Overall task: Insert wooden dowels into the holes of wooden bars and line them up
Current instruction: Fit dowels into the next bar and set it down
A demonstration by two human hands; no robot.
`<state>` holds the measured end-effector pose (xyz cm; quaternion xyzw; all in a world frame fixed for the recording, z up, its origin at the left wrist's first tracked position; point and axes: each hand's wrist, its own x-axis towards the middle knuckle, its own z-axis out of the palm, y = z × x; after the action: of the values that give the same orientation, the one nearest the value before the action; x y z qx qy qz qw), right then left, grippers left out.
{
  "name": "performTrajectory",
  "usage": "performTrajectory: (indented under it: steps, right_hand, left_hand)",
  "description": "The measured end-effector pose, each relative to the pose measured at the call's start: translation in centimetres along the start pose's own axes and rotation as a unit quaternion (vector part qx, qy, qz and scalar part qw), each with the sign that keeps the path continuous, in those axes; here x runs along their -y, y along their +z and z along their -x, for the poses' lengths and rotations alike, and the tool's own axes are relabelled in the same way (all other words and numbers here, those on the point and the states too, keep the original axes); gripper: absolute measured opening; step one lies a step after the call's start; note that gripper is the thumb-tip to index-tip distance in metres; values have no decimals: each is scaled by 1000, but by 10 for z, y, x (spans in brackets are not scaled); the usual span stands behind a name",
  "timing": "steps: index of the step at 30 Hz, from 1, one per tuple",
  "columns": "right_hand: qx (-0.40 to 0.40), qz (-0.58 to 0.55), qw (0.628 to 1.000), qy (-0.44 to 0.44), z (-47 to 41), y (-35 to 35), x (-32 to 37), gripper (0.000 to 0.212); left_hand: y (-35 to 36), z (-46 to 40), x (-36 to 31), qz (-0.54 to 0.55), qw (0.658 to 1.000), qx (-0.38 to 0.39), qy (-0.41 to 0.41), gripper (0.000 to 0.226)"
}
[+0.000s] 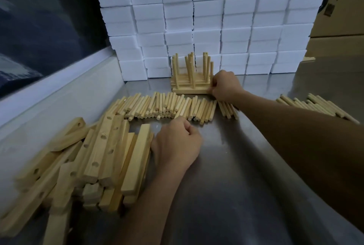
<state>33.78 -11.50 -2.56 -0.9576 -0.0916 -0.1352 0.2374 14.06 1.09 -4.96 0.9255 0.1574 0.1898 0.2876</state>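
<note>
Standing upright in a small group of bars at the back of the metal table, several dowels are already seated in their holes; the bars lie side by side, just in front of a wall of white boxes. Right hand is closed against the right end of the nearest bar, fingers curled; whether it pinches the bar or only presses it cannot be told. Loose dowels lie in a long row across the table between the two hands, with a second batch beyond the right forearm. Left hand is curled, resting on the table, touching the right edge of a heap of drilled bars at the near left; what it holds, if anything, is hidden. Brown cartons stand at far right.
</note>
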Motion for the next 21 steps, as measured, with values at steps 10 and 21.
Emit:
performTrajectory:
  steps: [10,21]
  right_hand:
    - [-25,-9,999,34,-16,10,4,26]
    - [10,52,998,33,-5,2,13,11]
  left_hand:
    - [-2,2,-3,6,1000,15,6,6]
    - [-4,1,-2,-4,999,29,14,6]
